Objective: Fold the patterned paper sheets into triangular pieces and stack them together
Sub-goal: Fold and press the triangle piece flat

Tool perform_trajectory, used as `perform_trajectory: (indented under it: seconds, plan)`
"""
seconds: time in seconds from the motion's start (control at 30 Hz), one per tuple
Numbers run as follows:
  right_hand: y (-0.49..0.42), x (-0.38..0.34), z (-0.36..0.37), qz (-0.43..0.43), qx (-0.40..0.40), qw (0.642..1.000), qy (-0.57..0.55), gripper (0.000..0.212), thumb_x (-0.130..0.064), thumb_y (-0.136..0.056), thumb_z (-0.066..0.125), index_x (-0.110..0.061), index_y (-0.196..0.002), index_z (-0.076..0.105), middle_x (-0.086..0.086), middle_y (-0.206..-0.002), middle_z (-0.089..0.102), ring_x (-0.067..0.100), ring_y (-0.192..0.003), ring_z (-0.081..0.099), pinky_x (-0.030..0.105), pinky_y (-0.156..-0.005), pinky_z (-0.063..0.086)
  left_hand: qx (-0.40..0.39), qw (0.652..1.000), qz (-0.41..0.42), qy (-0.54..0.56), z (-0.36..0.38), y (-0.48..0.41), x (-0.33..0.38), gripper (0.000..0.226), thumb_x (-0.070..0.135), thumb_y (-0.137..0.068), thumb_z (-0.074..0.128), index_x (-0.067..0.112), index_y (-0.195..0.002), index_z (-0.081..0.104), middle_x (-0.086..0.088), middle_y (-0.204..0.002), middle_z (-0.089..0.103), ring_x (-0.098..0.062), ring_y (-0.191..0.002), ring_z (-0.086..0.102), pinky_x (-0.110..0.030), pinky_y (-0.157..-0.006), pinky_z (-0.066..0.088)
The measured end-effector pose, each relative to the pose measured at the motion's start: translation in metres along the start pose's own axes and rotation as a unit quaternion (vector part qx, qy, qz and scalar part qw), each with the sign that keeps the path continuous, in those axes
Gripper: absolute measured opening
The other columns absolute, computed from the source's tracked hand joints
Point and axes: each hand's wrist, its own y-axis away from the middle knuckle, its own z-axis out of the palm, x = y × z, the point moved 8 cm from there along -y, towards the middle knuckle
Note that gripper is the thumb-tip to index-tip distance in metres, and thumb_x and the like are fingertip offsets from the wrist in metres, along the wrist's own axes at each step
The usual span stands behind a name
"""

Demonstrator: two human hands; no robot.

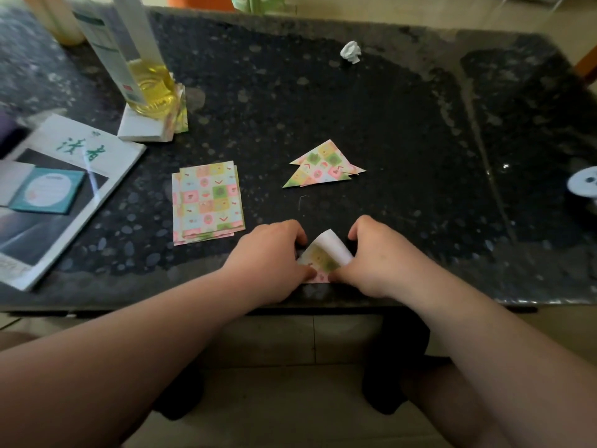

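Note:
One patterned sheet (324,257) lies near the front edge of the dark stone table (403,130), its white underside curling over the coloured face. My left hand (274,253) grips its left side with curled fingers. My right hand (374,257) pinches its right side and the curled flap. A stack of flat patterned sheets (208,202) lies to the left. Folded triangular pieces (324,166) are piled together beyond my hands.
A magazine (55,189) with a teal booklet lies at the left edge. A bottle of yellow liquid (145,82) stands on a white pad at the back left. A crumpled white paper ball (351,52) sits far back. A white round object (583,182) is at the right edge.

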Motion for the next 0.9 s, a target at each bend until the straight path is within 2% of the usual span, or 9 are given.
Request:
perform_trajectory:
  seconds: [0.1,0.17,0.3,0.37,0.47,0.53,0.63,0.77,0.9]
  plan:
    - [-0.004,-0.001,0.005,0.002,-0.039,0.999,-0.006,0.049,-0.049,-0.071,0.089,-0.023,-0.103,0.061,-0.002,-0.097,0.063,0.017,-0.089,0.062,0.036,-0.077,0.056,-0.013,1.0,-0.012,0.013,0.0,0.0,-0.001,0.036,0.043,-0.081,0.082,0.037,-0.105,0.055,0.015,-0.09,0.056,-0.004,-0.081,0.054,-0.025,-0.065,0.043]
    - [-0.008,-0.003,0.003,-0.017,-0.046,0.998,-0.028,0.03,-0.044,-0.077,0.086,-0.023,-0.085,0.066,-0.003,-0.085,0.065,0.013,-0.078,0.061,0.029,-0.063,0.049,-0.015,1.0,-0.007,0.018,-0.001,0.0,0.0,0.033,0.043,-0.082,0.082,0.037,-0.101,0.056,0.015,-0.09,0.056,-0.005,-0.081,0.055,-0.025,-0.064,0.043]
    - [-0.013,-0.001,-0.011,-0.045,-0.02,0.992,-0.114,0.02,-0.036,-0.087,0.079,-0.023,-0.075,0.07,-0.005,-0.079,0.068,0.01,-0.071,0.062,0.027,-0.057,0.043,0.025,0.999,0.013,0.03,-0.015,0.002,0.0,0.029,0.04,-0.086,0.077,0.034,-0.109,0.06,0.013,-0.106,0.057,-0.008,-0.096,0.056,-0.028,-0.082,0.051]
    - [-0.016,0.005,-0.01,-0.018,0.001,0.965,-0.26,0.021,-0.033,-0.088,0.08,-0.02,-0.074,0.071,-0.003,-0.073,0.069,0.012,-0.062,0.058,0.026,-0.054,0.043,0.101,0.991,0.08,-0.031,-0.031,0.007,0.012,0.028,0.038,-0.092,0.071,0.031,-0.117,0.06,0.012,-0.114,0.052,-0.011,-0.109,0.05,-0.026,-0.092,0.045]
    - [-0.021,0.016,0.006,0.063,-0.011,0.896,-0.44,0.017,-0.03,-0.089,0.079,-0.017,-0.082,0.072,0.006,-0.075,0.068,0.015,-0.056,0.054,0.025,-0.043,0.037,0.195,0.966,0.167,-0.044,-0.04,0.023,0.029,0.038,0.033,-0.093,0.069,0.023,-0.128,0.057,0.008,-0.116,0.052,-0.013,-0.108,0.049,-0.025,-0.092,0.04]
    - [-0.022,0.018,0.019,0.104,-0.037,0.838,-0.534,0.015,-0.028,-0.088,0.08,-0.015,-0.092,0.074,0.01,-0.084,0.069,0.015,-0.055,0.053,0.023,-0.037,0.031,0.22,0.958,0.183,-0.015,-0.037,0.028,0.028,0.049,0.027,-0.09,0.073,0.018,-0.132,0.052,0.004,-0.118,0.053,-0.013,-0.107,0.051,-0.025,-0.092,0.041]
    - [-0.019,0.017,0.033,0.136,-0.074,0.776,-0.612,0.021,-0.022,-0.088,0.079,-0.01,-0.104,0.073,0.007,-0.082,0.071,0.009,-0.047,0.053,0.019,-0.034,0.024,0.216,0.952,0.215,-0.008,-0.031,0.026,0.022,0.044,0.02,-0.086,0.077,0.017,-0.126,0.057,0.002,-0.123,0.055,-0.016,-0.111,0.052,-0.031,-0.095,0.049]
    - [-0.014,0.016,0.044,0.149,-0.126,0.74,-0.643,0.019,-0.02,-0.089,0.076,-0.01,-0.104,0.071,0.005,-0.077,0.07,0.008,-0.044,0.051,0.017,-0.034,0.021,0.239,0.925,0.294,-0.028,-0.032,0.027,0.021,0.022,0.018,-0.089,0.076,0.017,-0.111,0.074,0.001,-0.112,0.064,-0.021,-0.099,0.058,-0.043,-0.082,0.055]
    - [-0.008,0.009,0.043,0.12,-0.16,0.755,-0.624,0.019,-0.023,-0.093,0.072,-0.01,-0.106,0.072,0.004,-0.082,0.076,0.008,-0.048,0.05,0.016,-0.037,0.023,0.256,0.9,0.352,-0.009,-0.033,0.034,0.026,0.013,0.016,-0.095,0.068,0.013,-0.098,0.079,-0.001,-0.1,0.07,-0.023,-0.086,0.064,-0.042,-0.072,0.055]
